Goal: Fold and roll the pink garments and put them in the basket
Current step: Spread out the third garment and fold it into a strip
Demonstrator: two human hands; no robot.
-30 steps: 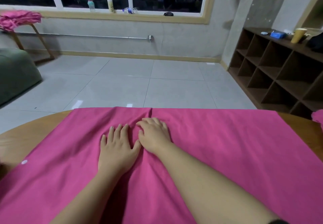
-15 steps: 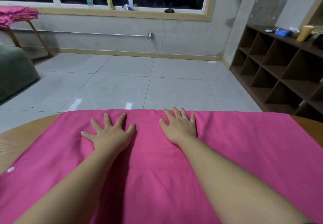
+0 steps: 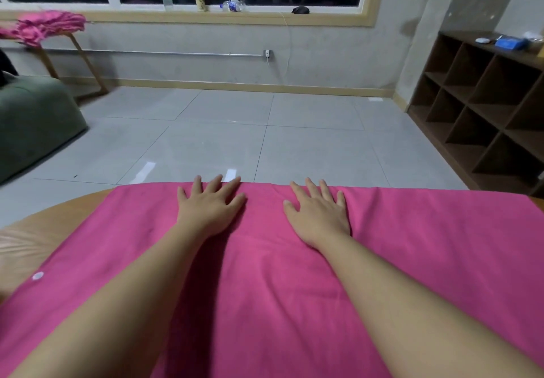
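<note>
Sliding farther apart and up to the far hem since a moment ago: left hand (image 3: 210,209) and right hand (image 3: 318,215), both pressing flat with fingers spread, gripping nothing. Lying smoothed across the wooden table (image 3: 32,236), filling the lower frame: pink garment (image 3: 412,259). Sitting at upper left: more pink cloth (image 3: 44,25).

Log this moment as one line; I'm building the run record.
stage: smoothing | left hand: flat on pink garment | right hand: flat on it | garment: spread on table | basket: not in view
</note>
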